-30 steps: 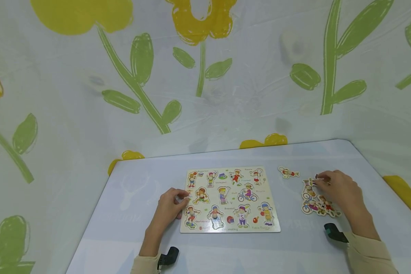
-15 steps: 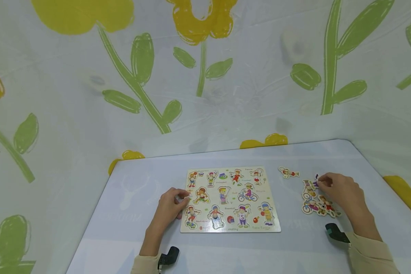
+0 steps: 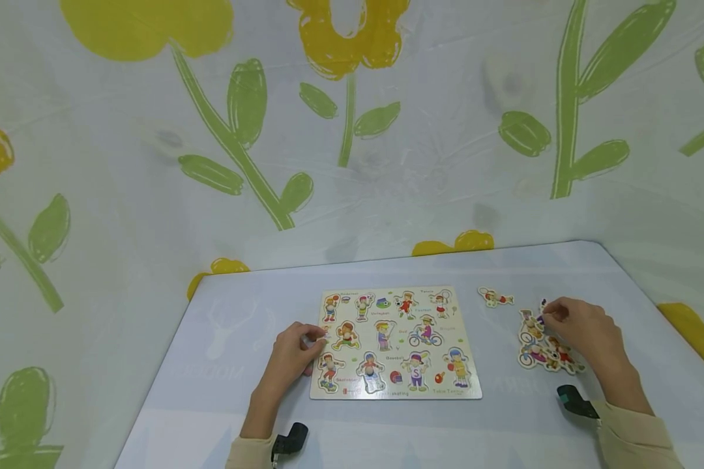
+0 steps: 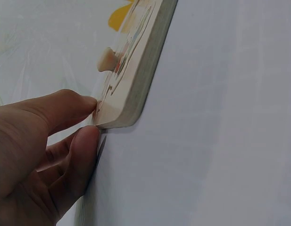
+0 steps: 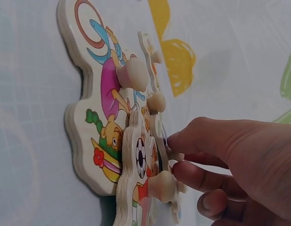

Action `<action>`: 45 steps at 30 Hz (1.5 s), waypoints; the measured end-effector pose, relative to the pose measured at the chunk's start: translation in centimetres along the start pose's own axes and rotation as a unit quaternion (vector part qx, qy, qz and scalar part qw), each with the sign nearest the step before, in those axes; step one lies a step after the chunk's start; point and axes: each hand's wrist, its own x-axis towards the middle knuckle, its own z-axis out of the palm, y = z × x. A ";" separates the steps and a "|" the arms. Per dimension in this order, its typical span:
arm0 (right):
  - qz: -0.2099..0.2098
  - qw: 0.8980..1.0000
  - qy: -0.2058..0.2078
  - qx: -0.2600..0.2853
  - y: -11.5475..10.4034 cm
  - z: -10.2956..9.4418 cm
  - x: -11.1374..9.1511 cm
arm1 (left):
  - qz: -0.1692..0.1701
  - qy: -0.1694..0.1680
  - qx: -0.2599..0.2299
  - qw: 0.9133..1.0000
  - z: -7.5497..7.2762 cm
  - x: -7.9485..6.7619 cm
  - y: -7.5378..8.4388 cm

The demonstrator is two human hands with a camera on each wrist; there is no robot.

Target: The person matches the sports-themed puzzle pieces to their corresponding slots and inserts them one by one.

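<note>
The flat puzzle board lies on the table, printed with children playing sports. Its left edge is held by my left hand; the left wrist view shows thumb and finger at the board's corner, near a wooden knob. My right hand is at a heap of knobbed wooden puzzle pieces to the right. Thumb and index finger pinch the knob of one puzzle piece, mostly hidden by the hand. A bicycle piece and a football piece lie close to those fingers.
A single puzzle piece lies apart, between the board and the heap. The white table backs onto a flower-printed cloth. Black wrist cameras sit on both forearms.
My right hand has shifted slightly at the top of the heap, and the piece at its fingertips has turned from lying sideways to pointing away. My left hand stays on the board's edge.
</note>
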 end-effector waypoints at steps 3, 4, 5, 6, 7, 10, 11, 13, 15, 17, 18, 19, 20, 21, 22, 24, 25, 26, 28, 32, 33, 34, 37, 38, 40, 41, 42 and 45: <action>0.004 1.000 0.003 0.000 0.0 0.1 -0.1 | -0.002 -0.001 -0.001 1.000 0.0 0.0 -0.1; 0.006 1.000 0.003 0.000 0.0 0.1 -0.1 | -0.002 -0.001 -0.001 1.000 0.0 0.0 -0.1; 0.006 1.000 0.006 -0.001 0.0 0.1 -0.1 | -0.003 -0.001 -0.002 1.000 0.0 0.0 -0.1; 0.007 1.000 0.007 -0.001 -0.1 0.1 -0.1 | -0.003 -0.001 -0.001 1.000 0.0 0.0 -0.1; 0.008 1.000 0.009 -0.001 -0.1 0.1 -0.1 | -0.003 -0.001 0.000 1.000 0.0 0.0 -0.1; 0.009 1.000 0.013 -0.001 -0.3 0.1 -0.2 | -0.003 -0.002 0.000 1.000 0.1 0.1 -0.2; 0.010 1.000 0.014 0.000 -0.4 0.1 -0.2 | -0.004 -0.002 0.000 1.000 0.1 0.1 -0.2; 0.013 1.000 0.014 -0.001 -0.5 0.0 -0.2 | -0.004 -0.003 -0.001 1.000 0.1 0.1 -0.1; 0.016 1.000 0.014 -0.002 -0.8 0.0 -0.2 | -0.003 -0.002 0.000 1.000 0.1 0.1 -0.1; 0.016 1.000 0.018 -0.003 -1.0 0.0 -0.3 | -0.001 -0.001 0.001 1.000 0.1 0.1 -0.1; 0.015 1.000 0.021 -0.003 -1.1 0.0 -0.3 | 0.000 0.000 0.002 1.000 0.1 0.1 -0.1; 0.014 1.000 0.025 -0.002 -1.2 0.0 -0.4 | 0.001 0.001 0.002 1.000 0.1 0.0 -0.1; 0.011 0.999 0.030 -0.002 -1.2 0.0 -0.4 | 0.002 0.002 0.003 1.000 0.1 0.0 -0.1; 0.008 0.999 0.036 -0.002 -1.3 0.0 -0.5 | 0.003 0.003 0.003 1.000 0.1 0.0 -0.1; 0.005 0.999 0.042 -0.001 -1.3 0.0 -0.6 | 0.003 0.003 0.004 1.000 0.1 0.0 -0.2; -0.002 0.998 0.056 0.001 -1.5 -0.1 -0.7 | 0.003 0.003 0.004 1.000 0.1 0.0 -0.2; -0.004 0.998 0.063 0.002 -1.5 -0.1 -0.7 | 0.003 0.004 0.004 1.000 0.2 0.1 -0.2; -0.006 0.998 0.070 0.002 -1.6 -0.1 -0.7 | 0.004 0.004 0.005 1.000 0.2 0.1 -0.3; -0.009 0.997 0.082 0.002 -1.6 -0.1 -0.6 | 0.006 0.005 0.004 1.000 0.2 0.1 -0.3; -0.017 0.996 0.089 0.001 -1.8 -0.1 -0.3 | 0.008 0.008 0.002 1.000 0.2 0.1 -0.3; -0.019 0.996 0.084 0.001 -1.9 -0.1 -0.2 | 0.007 0.008 0.003 1.000 0.2 0.0 -0.3; -0.020 0.997 0.078 0.002 -2.2 -0.1 -0.2 | 0.006 0.008 0.003 1.000 0.2 0.0 -0.3; -0.029 0.998 0.058 0.007 -3.4 0.0 -0.2 | 0.004 0.007 0.004 1.000 0.1 0.0 -0.2; -0.036 0.998 0.053 0.009 -3.9 0.1 -0.2 | 0.004 0.007 0.004 1.000 0.1 0.0 -0.2; -0.052 0.997 0.052 0.007 -5.2 0.3 -0.4 | 0.004 0.006 0.003 1.000 0.1 0.0 -0.2; -0.061 0.997 0.053 0.007 -5.7 0.5 -0.4 | 0.004 0.006 0.003 1.000 0.1 0.0 -0.2; -0.072 0.996 0.054 0.006 -6.2 0.7 -0.5 | 0.005 0.006 0.003 1.000 0.1 0.0 -0.2; -0.093 0.994 0.051 0.001 -7.5 1.4 -0.6 | 0.006 0.006 0.004 1.000 0.2 0.1 -0.2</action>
